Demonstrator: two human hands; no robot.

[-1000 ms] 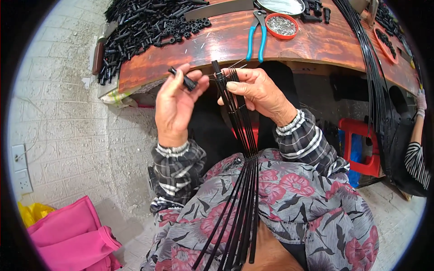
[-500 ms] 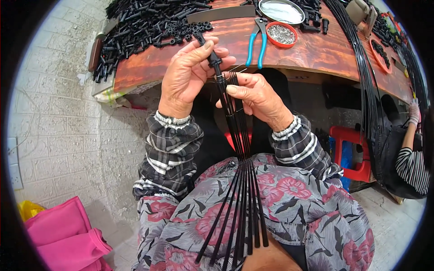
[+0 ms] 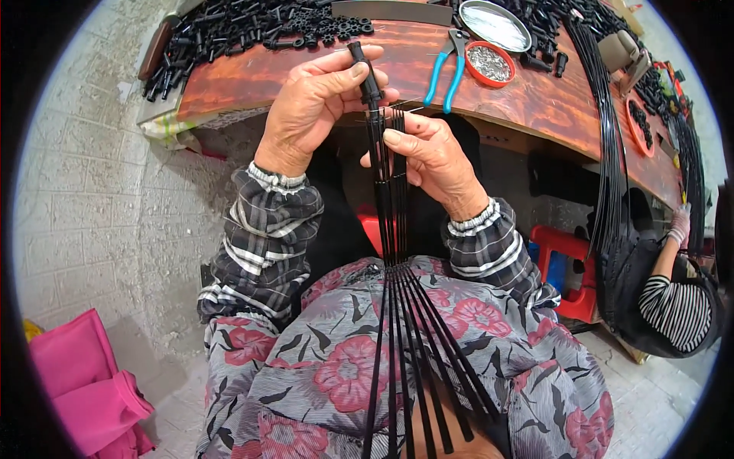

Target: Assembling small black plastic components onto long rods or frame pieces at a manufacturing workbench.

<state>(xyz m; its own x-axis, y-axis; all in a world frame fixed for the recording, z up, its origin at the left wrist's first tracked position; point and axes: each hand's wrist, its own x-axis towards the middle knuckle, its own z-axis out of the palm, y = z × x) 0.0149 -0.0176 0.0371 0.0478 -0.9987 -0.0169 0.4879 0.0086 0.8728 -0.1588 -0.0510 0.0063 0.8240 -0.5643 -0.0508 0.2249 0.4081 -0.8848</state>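
Observation:
My left hand (image 3: 298, 107) is closed around a slim black plastic umbrella runner (image 3: 370, 86), held upright with its top end above the thumb. Below it hangs a bundle of black umbrella ribs (image 3: 391, 222), some reaching up to the runner's lower end. My right hand (image 3: 437, 157) pinches several thin rib ends between thumb and fingers, just right of the runner. Fine wire tips stick out near the right fingertips. The ribs gather at my lap, then fan out across a floral apron (image 3: 352, 375).
On the wooden table (image 3: 260, 73) lie blue-handled pliers (image 3: 453, 70), a red dish (image 3: 489, 84) of small metal parts, a round tin (image 3: 527, 40) and heaped black plastic parts (image 3: 245, 34). Long ribs (image 3: 608, 145) hang over its edge. A co-worker's gloved hand (image 3: 679, 223) is at far right.
The view has shifted slightly. The ribs' lower ends have swung to the right across my lap. The runner stands more upright, and both hands keep their holds.

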